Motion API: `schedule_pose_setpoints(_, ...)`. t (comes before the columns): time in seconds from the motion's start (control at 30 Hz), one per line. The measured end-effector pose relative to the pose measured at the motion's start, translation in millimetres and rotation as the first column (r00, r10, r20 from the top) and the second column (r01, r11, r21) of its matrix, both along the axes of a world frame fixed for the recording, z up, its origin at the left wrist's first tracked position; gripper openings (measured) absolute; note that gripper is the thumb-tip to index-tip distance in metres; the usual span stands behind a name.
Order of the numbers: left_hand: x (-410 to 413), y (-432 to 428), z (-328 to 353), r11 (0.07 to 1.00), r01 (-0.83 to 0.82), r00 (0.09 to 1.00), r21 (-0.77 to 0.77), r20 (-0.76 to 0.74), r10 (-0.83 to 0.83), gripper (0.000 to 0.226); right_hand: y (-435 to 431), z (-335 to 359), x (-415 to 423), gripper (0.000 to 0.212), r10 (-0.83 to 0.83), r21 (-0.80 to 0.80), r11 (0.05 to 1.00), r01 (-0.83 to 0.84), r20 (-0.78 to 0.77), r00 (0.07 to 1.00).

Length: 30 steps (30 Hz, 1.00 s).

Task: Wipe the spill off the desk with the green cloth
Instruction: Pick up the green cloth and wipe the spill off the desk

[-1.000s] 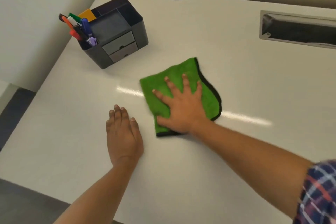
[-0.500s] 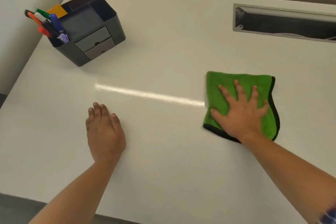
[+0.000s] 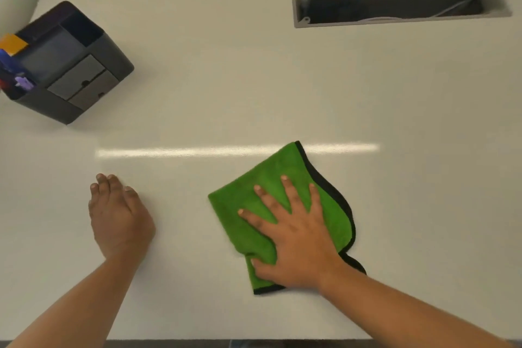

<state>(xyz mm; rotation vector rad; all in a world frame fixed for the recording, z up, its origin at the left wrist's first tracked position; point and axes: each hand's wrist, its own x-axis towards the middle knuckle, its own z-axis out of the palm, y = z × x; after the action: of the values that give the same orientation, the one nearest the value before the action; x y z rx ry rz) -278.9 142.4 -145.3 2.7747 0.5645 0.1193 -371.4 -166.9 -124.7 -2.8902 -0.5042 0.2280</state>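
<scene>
From my seat I saw the right hand [image 3: 296, 237] pressed flat on the green cloth [image 3: 278, 178], fingers spread wide across it, palm down, gripping nothing. The cloth lay on the white desk [image 3: 254, 79], right of centre and near the front edge, its black-trimmed side curling out to the right. The left hand [image 3: 118, 220] rested flat on the bare desk, well apart from the cloth, fingers close together. A dark organizer [image 3: 70, 65] with pens sat at the far left; I couldn't make out any spill.
</scene>
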Motion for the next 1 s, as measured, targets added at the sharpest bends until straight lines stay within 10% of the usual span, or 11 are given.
schedule_pose_setpoints(0.4,2,0,-1,0.999,0.019,1.000,0.026,0.019,-0.019,0.057,-140,1,56,0.082,-0.365,-0.200,0.910,0.364,0.035,0.930)
schedule_pose_setpoints(1.0,1,-2,12,0.997,0.071,0.993,0.031,-0.099,-0.068,0.067,-5,-5,82,0.096,-0.373,-0.145,0.913,0.381,0.081,0.924)
